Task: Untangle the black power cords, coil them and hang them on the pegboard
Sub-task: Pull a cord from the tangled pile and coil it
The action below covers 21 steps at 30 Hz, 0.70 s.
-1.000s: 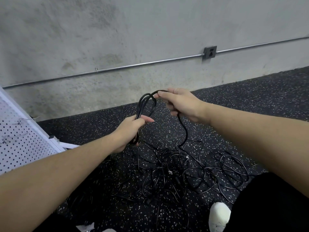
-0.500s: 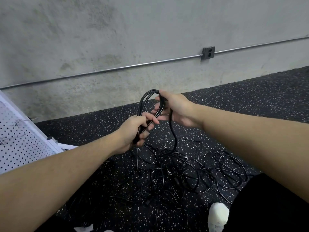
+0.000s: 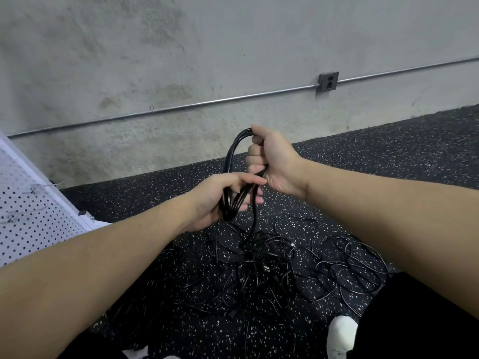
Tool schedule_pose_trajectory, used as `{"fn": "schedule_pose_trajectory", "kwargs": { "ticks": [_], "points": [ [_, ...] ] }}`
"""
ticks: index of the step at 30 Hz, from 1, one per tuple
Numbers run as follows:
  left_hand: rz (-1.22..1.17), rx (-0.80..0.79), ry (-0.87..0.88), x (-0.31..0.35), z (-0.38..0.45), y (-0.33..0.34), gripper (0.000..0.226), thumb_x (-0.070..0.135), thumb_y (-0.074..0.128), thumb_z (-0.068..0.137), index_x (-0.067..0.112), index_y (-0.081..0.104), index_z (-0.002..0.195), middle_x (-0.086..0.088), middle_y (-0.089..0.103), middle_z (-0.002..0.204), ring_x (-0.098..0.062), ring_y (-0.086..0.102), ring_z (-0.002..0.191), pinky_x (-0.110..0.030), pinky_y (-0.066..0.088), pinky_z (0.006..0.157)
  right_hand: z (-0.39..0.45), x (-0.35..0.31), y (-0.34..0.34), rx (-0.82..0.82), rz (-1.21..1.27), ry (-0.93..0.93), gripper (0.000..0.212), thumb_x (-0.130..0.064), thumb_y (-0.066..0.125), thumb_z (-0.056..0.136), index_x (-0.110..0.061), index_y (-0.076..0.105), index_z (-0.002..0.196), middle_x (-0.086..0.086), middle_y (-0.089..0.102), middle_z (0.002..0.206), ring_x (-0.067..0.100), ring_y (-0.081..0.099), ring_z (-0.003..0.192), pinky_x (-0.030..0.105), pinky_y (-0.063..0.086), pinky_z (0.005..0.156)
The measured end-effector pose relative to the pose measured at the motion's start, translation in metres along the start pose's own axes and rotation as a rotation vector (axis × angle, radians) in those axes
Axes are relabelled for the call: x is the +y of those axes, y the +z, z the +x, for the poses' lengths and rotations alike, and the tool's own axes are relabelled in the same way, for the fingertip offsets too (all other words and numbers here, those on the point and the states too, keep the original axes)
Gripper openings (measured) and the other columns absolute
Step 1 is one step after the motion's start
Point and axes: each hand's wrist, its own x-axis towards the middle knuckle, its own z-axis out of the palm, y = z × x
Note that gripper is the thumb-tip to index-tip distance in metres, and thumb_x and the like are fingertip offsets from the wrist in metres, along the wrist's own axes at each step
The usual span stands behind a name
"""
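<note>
Here, grip: the left hand (image 3: 220,196) is clenching the lower part of the coiled cord (image 3: 231,161), its fingers wrapping over several bunched strands; the right hand (image 3: 272,159) is closing around the upper part of the same coil, thumb lying on top of the bend.
Coil position: the coiled cord is being held in the air between the two hands, above the floor and in front of the wall (image 3: 181,60).
Coil axis: the loops are running roughly upright, with the long axis leaning slightly right towards the top; the rounded bend is pointing up at the right hand.
Trailing strand: one strand is hanging down from under the hands into the tangled cords (image 3: 272,270).
Tangled cords: these are lying spread over the speckled floor (image 3: 388,161) below and to the right of the hands, loops overlapping.
Hidden or unclear: the strands inside both fists are being covered by fingers; the number of loops cannot be counted; plugs in the tangle are hard to make out; the right edge of the tangle is passing behind the right forearm and a black-clad leg (image 3: 414,320).
Pegboard: the white pegboard (image 3: 28,216) is leaning at left, cut off by the edge, with thin wire hooks barely showing.
Surroundings: a conduit and an outlet box (image 3: 328,81) are running along the wall; a white sock (image 3: 342,332) is showing at the bottom.
</note>
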Motion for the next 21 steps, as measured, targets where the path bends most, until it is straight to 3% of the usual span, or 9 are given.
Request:
{"fn": "schedule_pose_trajectory", "kwargs": {
  "ticks": [2,7,10,13,15,17,19,21],
  "points": [
    [-0.099,-0.081,-0.080,-0.002,-0.003,-0.002,0.051,0.001,0.034,0.090,0.015,0.083,0.096,-0.011,0.073,0.106,-0.032,0.071,0.111,-0.051,0.051,0.105,0.001,0.000,-0.003,-0.033,-0.024,0.021,0.037,-0.031,0.040,0.108,-0.025,0.028,0.073,-0.008,0.016,0.051,0.007,0.012,0.042,0.019,0.009,0.039],
    [-0.095,-0.145,-0.097,-0.005,-0.005,-0.005,0.044,0.003,0.041,0.087,0.011,0.083,0.097,-0.013,0.067,0.089,-0.023,0.066,0.082,-0.042,0.052,0.091,0.001,0.000,-0.006,-0.065,-0.078,0.004,0.038,-0.031,0.037,0.109,-0.025,0.028,0.073,-0.009,0.016,0.051,0.007,0.012,0.043,0.019,0.011,0.041],
    [-0.120,-0.162,-0.090,-0.005,-0.003,-0.006,0.040,0.006,0.045,0.091,0.007,0.079,0.112,-0.008,0.059,0.079,-0.023,0.063,0.079,-0.051,0.054,0.100,0.000,-0.002,-0.005,-0.045,-0.076,-0.001,0.037,-0.032,0.039,0.109,-0.024,0.029,0.074,-0.008,0.016,0.053,0.008,0.012,0.045,0.019,0.013,0.042],
    [-0.150,-0.134,-0.059,-0.007,-0.002,-0.005,0.040,0.007,0.043,0.097,0.008,0.072,0.124,-0.002,0.050,0.075,-0.016,0.054,0.069,-0.043,0.060,0.083,0.000,-0.003,-0.003,-0.018,-0.145,-0.043,0.034,-0.038,0.040,0.108,-0.022,0.035,0.079,-0.007,0.026,0.053,0.009,0.022,0.045,0.020,0.030,0.041],
    [-0.133,-0.103,-0.022,-0.007,-0.002,-0.004,0.041,0.006,0.040,0.099,0.010,0.068,0.128,0.001,0.044,0.072,-0.011,0.046,0.063,-0.036,0.057,0.073,0.001,-0.003,-0.004,-0.006,-0.197,-0.065,0.038,-0.049,0.034,0.108,-0.020,0.045,0.086,-0.004,0.046,0.059,0.012,0.042,0.052,0.025,0.046,0.050],
    [-0.145,-0.055,0.028,-0.007,-0.002,-0.005,0.043,0.005,0.039,0.100,0.010,0.066,0.132,0.003,0.043,0.070,-0.010,0.042,0.060,-0.033,0.053,0.070,0.002,-0.001,-0.011,-0.013,-0.269,-0.033,0.048,-0.051,0.023,0.108,-0.016,0.056,0.104,0.002,0.065,0.081,0.017,0.059,0.075,0.033,0.057,0.069],
    [-0.198,0.018,0.088,-0.004,-0.001,-0.007,0.044,0.004,0.038,0.099,0.007,0.063,0.135,0.003,0.043,0.069,-0.010,0.041,0.059,-0.032,0.049,0.066,0.004,0.005,-0.024,-0.056,-0.403,0.045,0.046,-0.036,0.019,0.106,-0.014,0.058,0.119,0.008,0.073,0.107,0.023,0.066,0.101,0.045,0.055,0.095],
    [-0.267,0.079,0.133,-0.001,0.002,-0.009,0.044,0.004,0.039,0.097,0.008,0.065,0.132,0.002,0.041,0.068,-0.010,0.040,0.058,-0.030,0.046,0.064,0.006,0.012,-0.036,-0.137,-0.559,0.141,0.045,-0.019,0.022,0.100,-0.014,0.056,0.130,0.011,0.073,0.119,0.027,0.065,0.117,0.052,0.049,0.105]
  ]
}}
